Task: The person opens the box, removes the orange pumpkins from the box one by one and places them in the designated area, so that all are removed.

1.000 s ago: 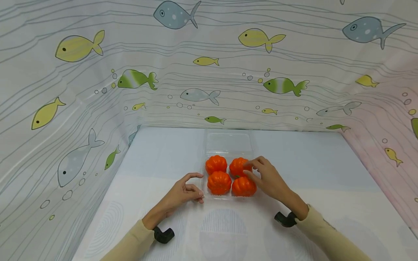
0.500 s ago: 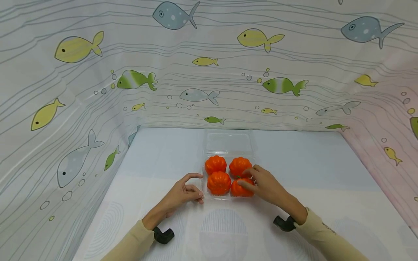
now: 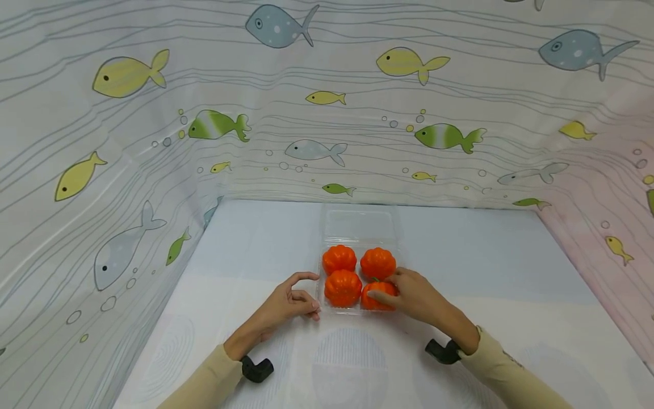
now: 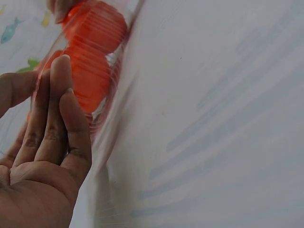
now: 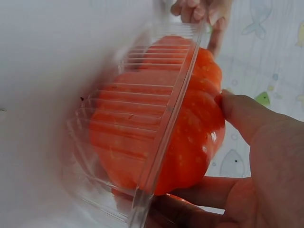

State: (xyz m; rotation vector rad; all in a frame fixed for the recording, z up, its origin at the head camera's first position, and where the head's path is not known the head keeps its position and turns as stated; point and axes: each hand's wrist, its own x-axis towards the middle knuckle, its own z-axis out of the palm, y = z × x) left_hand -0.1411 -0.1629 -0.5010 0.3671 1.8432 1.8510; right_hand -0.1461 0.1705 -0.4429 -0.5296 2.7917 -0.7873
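Note:
A clear plastic clamshell box (image 3: 343, 311) lies on the table, its lid (image 3: 360, 224) folded back away from me. Orange mini pumpkins fill it in two rows. My right hand (image 3: 416, 295) grips the front right pumpkin (image 3: 377, 298), which has a green stem and sits tilted in its corner. In the right wrist view the thumb (image 5: 242, 111) presses one side of that pumpkin and the fingers (image 5: 204, 194) wrap the other. My left hand (image 3: 281, 307) holds the box's left edge, its fingers (image 4: 61, 78) against the clear wall. Beside it sits the front left pumpkin (image 3: 342, 288).
Two more pumpkins, back left (image 3: 339, 259) and back right (image 3: 378, 263), stand behind the front row. A pale patterned cloth (image 3: 347, 369) covers the table. A fish-print curtain (image 3: 357, 130) encloses the back and sides.
My right hand has moved down and toward me, and its thumb and fingers have closed around the front right pumpkin, which has shifted slightly left. My left hand has stayed at the box edge.

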